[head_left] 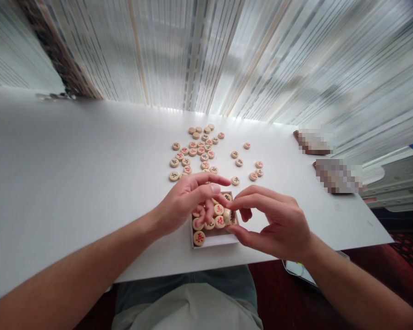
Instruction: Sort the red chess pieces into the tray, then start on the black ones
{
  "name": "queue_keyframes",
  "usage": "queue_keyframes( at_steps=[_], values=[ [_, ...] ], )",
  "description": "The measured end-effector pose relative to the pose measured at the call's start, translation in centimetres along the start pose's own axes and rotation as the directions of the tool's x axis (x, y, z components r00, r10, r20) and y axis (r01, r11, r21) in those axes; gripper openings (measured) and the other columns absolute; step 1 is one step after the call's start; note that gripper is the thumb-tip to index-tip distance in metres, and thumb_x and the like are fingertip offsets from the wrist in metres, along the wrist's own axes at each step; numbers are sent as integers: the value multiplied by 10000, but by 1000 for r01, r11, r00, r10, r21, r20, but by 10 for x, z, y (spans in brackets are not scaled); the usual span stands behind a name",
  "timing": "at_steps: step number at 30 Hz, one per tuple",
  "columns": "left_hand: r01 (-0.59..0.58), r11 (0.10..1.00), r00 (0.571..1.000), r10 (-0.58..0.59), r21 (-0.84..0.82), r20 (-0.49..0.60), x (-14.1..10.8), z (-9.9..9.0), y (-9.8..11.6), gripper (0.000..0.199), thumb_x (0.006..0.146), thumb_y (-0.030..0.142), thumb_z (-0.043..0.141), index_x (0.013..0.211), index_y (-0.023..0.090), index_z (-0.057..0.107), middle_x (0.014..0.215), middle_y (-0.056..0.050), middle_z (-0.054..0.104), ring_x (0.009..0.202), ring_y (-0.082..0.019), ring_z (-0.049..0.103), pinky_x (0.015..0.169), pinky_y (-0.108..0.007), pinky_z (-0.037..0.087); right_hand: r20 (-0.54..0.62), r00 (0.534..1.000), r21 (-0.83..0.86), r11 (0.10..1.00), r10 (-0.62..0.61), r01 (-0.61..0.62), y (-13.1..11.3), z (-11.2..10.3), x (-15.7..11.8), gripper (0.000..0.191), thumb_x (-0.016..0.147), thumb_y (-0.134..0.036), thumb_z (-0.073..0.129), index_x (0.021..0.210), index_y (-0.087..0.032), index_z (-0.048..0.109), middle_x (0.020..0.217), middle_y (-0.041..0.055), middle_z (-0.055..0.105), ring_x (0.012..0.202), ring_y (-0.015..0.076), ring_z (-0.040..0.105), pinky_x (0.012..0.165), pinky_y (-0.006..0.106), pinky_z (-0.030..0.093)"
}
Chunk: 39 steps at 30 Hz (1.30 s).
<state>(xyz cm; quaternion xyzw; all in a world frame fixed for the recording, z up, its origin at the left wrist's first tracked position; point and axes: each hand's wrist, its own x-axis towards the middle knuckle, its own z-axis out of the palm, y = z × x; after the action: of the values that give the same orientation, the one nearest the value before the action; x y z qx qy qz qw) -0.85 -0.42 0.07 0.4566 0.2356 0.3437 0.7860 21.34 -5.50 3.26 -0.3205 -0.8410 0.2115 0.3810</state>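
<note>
A shallow white box (216, 245) near the table's front edge holds several round wooden pieces with red or black characters, among them a red-marked piece (199, 238) in its front left corner. My right hand (273, 220) pinches a tilted wooden piece (229, 217) between thumb and fingers over the box's right side. My left hand (189, 199) hovers above the box's left part, index finger and thumb stretched out to the right, the other fingers curled. Nothing shows in its grasp. It hides some pieces in the box.
Many loose wooden pieces (201, 150) lie on the white table (89, 183) beyond the box, with a few (253, 176) farther right. Two brown, blurred-out objects (311, 142) stand at the right. Striped curtains (192, 55) hang along the back edge.
</note>
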Motion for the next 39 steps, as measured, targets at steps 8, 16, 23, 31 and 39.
queue_keyframes(
  at_steps=[8, 16, 23, 31, 39],
  values=[
    [-102, 991, 968, 120, 91, -220, 7, -12, 5, 317, 901, 396, 710, 1009, 105, 775, 776, -84, 779, 462, -79, 497, 397, -187, 308, 245, 967, -165, 986, 73, -32, -2, 19, -22, 64, 1000, -199, 704, 1053, -165, 691, 875, 41, 700, 730, 162, 623, 653, 267, 492],
    [-100, 983, 980, 124, 152, -153, 7, -10, 3, 313, 898, 403, 714, 992, 112, 781, 766, -81, 784, 502, -93, 487, 432, -214, 290, 288, 954, -250, 968, 84, -10, -1, 26, -25, 84, 1036, -238, 666, 1041, -165, 707, 889, 50, 693, 735, 183, 599, 672, 290, 469],
    [-106, 982, 979, 131, 159, -157, 7, -11, 2, 305, 881, 397, 722, 976, 113, 781, 755, -76, 778, 515, -101, 500, 451, -228, 302, 320, 942, -289, 957, 96, 1, 1, 27, -27, 115, 1060, -272, 650, 1057, -172, 709, 878, 53, 695, 744, 199, 593, 680, 309, 465],
    [-106, 978, 975, 137, 179, -173, 7, -9, 3, 285, 875, 392, 722, 958, 127, 789, 762, -81, 784, 528, -114, 506, 475, -245, 318, 300, 952, -282, 959, 60, 28, -1, 27, -31, 126, 1068, -274, 645, 1081, -165, 708, 845, 46, 688, 721, 198, 585, 647, 320, 453],
    [-104, 977, 975, 138, 189, -177, 6, -8, 3, 288, 879, 381, 716, 962, 115, 791, 762, -84, 787, 536, -109, 503, 485, -243, 319, 332, 942, -249, 968, 47, 40, -11, 21, -33, 102, 1054, -237, 660, 1112, -194, 732, 935, 83, 758, 801, 213, 693, 710, 336, 547]
  ],
)
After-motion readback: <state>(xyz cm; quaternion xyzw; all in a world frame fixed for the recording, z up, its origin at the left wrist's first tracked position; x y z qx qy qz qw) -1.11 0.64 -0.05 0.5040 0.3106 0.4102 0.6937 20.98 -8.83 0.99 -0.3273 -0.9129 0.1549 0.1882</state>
